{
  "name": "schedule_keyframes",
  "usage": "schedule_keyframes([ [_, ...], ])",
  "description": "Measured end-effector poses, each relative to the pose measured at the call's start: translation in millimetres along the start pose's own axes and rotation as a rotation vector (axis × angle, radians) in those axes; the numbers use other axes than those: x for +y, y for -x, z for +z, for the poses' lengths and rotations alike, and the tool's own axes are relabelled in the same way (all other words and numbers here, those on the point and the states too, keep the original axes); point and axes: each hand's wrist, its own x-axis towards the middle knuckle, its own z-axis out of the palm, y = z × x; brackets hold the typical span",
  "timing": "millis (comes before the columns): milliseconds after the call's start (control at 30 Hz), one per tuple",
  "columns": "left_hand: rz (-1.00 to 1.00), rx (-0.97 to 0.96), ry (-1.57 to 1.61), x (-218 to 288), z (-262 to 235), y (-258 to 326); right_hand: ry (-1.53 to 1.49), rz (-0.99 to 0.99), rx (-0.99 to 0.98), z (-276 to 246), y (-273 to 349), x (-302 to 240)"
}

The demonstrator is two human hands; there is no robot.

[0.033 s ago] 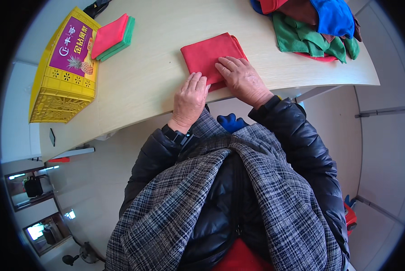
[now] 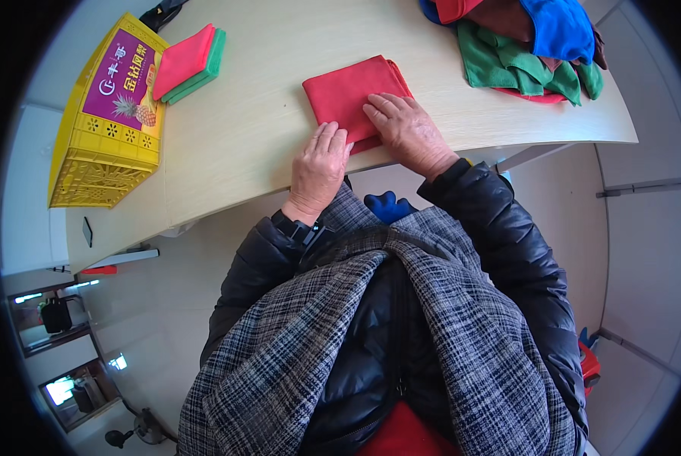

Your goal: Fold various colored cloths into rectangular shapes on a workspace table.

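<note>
A folded red cloth [image 2: 344,95] lies near the table's front edge, its layers showing along the right side and near edge. My left hand [image 2: 320,167] rests at its near left corner, the fingers stretched out over the edge of the fabric. Flat on the right part of the cloth lies my right hand [image 2: 410,131], fingers extended and pressing on it. My palms hide the near corners of the cloth.
At the left stands a yellow plastic crate [image 2: 106,169] with a purple label. Folded red and green cloths [image 2: 192,64] lie stacked beside it. A loose heap of green, blue, brown and red cloths [image 2: 507,61] occupies the far right of the pale table [image 2: 241,114].
</note>
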Motion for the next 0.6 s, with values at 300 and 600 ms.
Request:
schedule_keyframes([
  [300,-0.06,-0.154,-0.16,11.5,-4.3,-11.3,0.031,0.025,0.002,-14.6,-2.0,16.1],
  [600,0.0,-0.18,-0.226,15.9,-7.1,-9.1,0.079,0.053,-0.012,-12.4,36.9,17.1],
])
